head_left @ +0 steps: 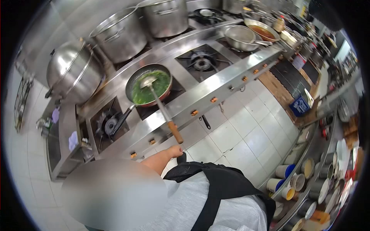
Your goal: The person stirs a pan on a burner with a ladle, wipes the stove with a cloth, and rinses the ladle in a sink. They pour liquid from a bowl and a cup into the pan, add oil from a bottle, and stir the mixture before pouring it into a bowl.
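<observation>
My left hand [175, 151] is closed, just below the wooden end of a spatula [175, 132] and apart from it. Whether the fingers hold anything is hidden. My right hand is not in view. The spatula lies with its metal blade in a frying pan [131, 72], its handle sticking out past the stove's front edge. Green leafy vegetables [156, 87] sit in liquid in the pan. The pan rests on the stove [169, 61], its black handle pointing down and left across another burner [111, 126]. A blurred oval covers the view beside my forearm.
Tall steel pots [120, 40] and a domed steamer [73, 73] stand behind and left. Along the stove sit a steel strainer [241, 36] and a pan of brown liquid [264, 30]. A blue basket [300, 106] stands right. Shelves hold several tubs [283, 171]. The floor is tiled.
</observation>
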`<state>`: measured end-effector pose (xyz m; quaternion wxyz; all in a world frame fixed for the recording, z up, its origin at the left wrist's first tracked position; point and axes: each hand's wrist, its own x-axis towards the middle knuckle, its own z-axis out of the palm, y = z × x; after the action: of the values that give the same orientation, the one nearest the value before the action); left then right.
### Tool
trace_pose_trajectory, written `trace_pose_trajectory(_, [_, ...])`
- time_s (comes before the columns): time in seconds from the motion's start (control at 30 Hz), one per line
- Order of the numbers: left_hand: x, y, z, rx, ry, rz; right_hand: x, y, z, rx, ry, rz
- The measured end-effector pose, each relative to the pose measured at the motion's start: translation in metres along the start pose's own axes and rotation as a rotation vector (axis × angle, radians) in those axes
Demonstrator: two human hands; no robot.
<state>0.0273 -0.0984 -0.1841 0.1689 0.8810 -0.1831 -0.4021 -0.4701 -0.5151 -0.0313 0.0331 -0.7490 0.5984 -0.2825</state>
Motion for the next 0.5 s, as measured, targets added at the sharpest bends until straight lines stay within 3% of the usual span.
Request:
trace_pose_trajectory(0.13, [-0.004, -0.051, 0.001, 0.119, -0.096, -0.022, -0.054, -0.052, 0.088, 0.035, -0.526, 0.011])
trace_pose_trajectory(0.23, [-0.005, -0.089, -0.003, 0.204, -0.15, -0.029, -0.079, -0.072, 0.119, -0.023, -0.755, -0.012])
trace_pose_trajectory(0.33, [-0.02, -0.105, -0.023, 0.039, -0.203, -0.115, -0.098, -0.091, 0.142, -0.106, -0.919, -0.044])
trace_pose_trajectory(0.4, [-0.029, -0.105, -0.04, -0.274, -0.368, -0.359, -0.108, -0.101, 0.154, -0.168, -1.002, -0.074])
trace_pose_trajectory(0.43, [-0.034, -0.104, -0.049, -0.283, -0.362, -0.359, -0.11, -0.107, 0.158, -0.198, -1.034, -0.093])
trace_pose_trajectory(0.5, [-0.048, -0.101, -0.061, -0.482, -0.391, -0.586, -0.114, -0.12, 0.17, -0.266, -1.1, -0.146])
